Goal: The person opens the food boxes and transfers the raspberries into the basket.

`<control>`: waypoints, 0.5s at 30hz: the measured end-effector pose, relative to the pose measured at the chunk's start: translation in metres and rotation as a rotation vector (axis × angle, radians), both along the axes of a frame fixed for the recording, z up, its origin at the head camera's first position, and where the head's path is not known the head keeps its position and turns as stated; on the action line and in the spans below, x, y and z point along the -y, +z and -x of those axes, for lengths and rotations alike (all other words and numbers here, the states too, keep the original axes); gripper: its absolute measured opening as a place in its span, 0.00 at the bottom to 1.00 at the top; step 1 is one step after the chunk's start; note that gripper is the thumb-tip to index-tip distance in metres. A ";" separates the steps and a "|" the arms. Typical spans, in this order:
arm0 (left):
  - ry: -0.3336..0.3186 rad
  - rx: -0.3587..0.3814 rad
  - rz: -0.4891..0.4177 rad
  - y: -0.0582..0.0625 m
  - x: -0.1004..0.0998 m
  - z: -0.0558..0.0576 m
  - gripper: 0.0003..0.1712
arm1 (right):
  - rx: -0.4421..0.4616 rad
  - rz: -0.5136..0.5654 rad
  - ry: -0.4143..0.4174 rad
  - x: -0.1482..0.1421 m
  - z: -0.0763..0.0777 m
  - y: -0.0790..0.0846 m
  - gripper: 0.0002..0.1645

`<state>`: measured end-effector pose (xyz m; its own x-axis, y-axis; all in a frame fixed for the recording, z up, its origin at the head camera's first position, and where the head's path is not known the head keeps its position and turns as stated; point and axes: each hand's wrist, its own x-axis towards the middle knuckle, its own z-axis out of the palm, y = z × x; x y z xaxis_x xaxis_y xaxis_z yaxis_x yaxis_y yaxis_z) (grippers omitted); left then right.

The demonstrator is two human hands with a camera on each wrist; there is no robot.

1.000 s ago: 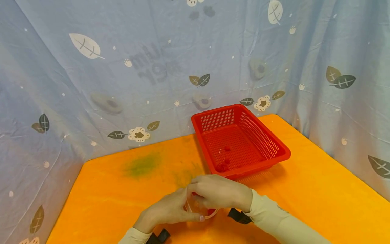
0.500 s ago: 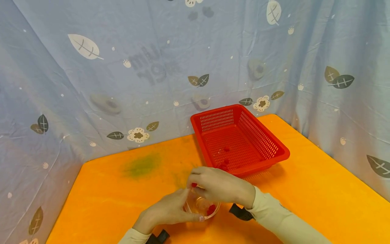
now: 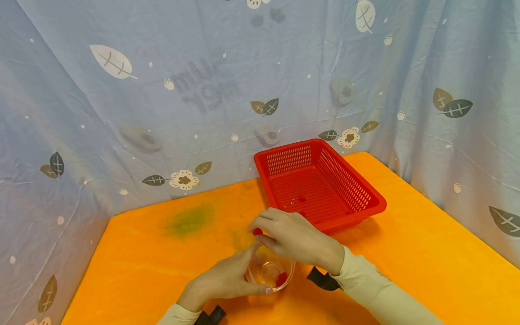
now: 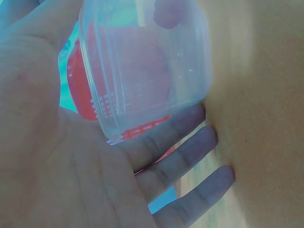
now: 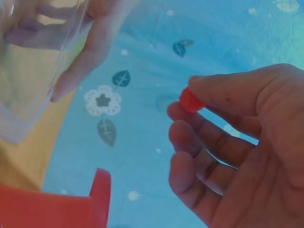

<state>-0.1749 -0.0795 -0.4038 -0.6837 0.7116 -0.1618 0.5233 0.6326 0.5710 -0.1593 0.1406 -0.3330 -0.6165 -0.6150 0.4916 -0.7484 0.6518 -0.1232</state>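
My right hand (image 3: pixel 298 237) pinches a small red raspberry (image 5: pixel 191 100) between thumb and index fingertip; its other fingers are bent and hold nothing. The hand is above the far side of a clear plastic container (image 4: pixel 142 71), close to the basket's near edge. My left hand (image 3: pixel 225 277) holds that container from the left, its thumb along the near rim and its fingers around the far side. Another red berry (image 3: pixel 281 279) lies inside, at the container's right. In the left wrist view, three fingers stretch along the container's side down to the table.
A red perforated basket (image 3: pixel 345 222) stands beyond the hands to the right, with a few small red berries (image 3: pixel 302 198) on its floor, partly hidden by my right hand. The orange table (image 3: pixel 142 253) has a green stain. A patterned blue curtain (image 3: pixel 227 90) surrounds it.
My right hand has risen out of the container and moved away toward the basket, with the raspberry in its fingertips. The left hand and the container have stayed in place.
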 end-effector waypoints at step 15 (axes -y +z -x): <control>0.029 0.033 0.020 0.001 0.001 0.002 0.63 | -0.080 0.107 -0.087 -0.006 0.003 0.009 0.08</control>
